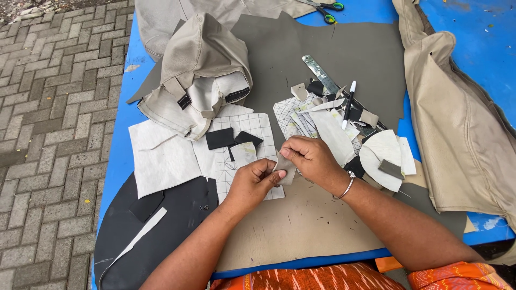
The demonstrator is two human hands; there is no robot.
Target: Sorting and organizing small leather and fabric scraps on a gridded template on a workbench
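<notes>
Most of the cutting looks done to me: cut pieces lie around my grey scrap [285,171], the gridded pattern sheet [244,156] just left of it, the white round pieces [382,156] to its right, and the half-sewn beige cap [201,75] beyond it up the blue counter [121,145]. Assembly seems largely left. My left hand [251,182] pinches the scrap's lower edge, fingers closed on it; my right hand [309,158] grips its top edge, likewise clenched.

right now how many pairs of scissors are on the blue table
1: green-handled scissors at the far edge of the blue table, beyond the grey sheet. More may lie hidden under the fabric.
</notes>
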